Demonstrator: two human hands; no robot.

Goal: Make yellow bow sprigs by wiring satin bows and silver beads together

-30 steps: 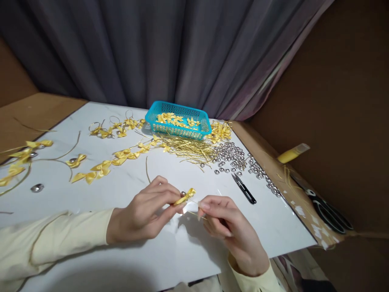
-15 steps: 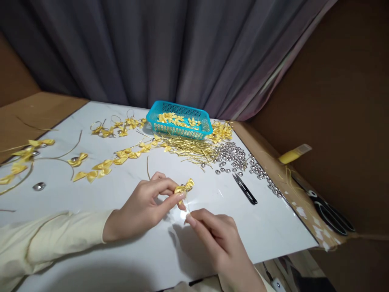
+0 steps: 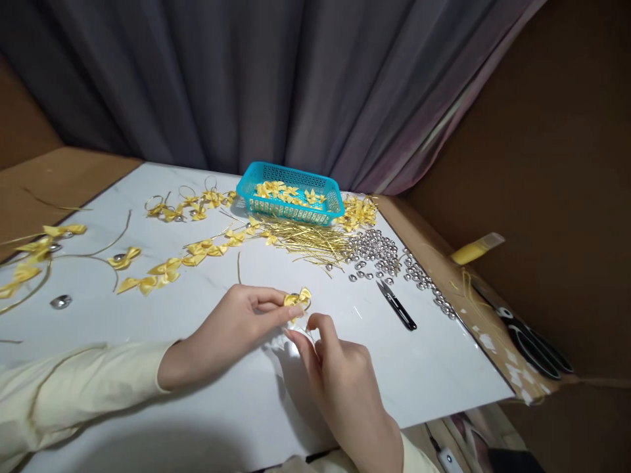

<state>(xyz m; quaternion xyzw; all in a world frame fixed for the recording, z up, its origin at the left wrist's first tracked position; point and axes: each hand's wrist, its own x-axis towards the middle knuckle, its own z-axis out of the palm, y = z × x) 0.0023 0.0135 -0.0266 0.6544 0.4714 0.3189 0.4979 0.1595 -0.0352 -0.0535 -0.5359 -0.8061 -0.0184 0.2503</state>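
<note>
Above the white tabletop, my left hand pinches a yellow ribbon bow between thumb and fingers. A thin gold cord loops at the bow's right side. Just below and to the right is my right hand, its index finger bent and its thumb stretched toward the bow. A fine strand of the cord runs down from the bow into the right fingers; their exact grip on it is partly hidden.
A blue basket holds yellow bows. Before it lie cut gold cords and silver heart-shaped beads. Black thread snips rest on the right, scissors beyond. More bows spread leftward.
My right hand has turned and moved up closer to the bow, its index finger now bent and its thumb apart from it. The left hand still holds the bow, slightly shifted.
</note>
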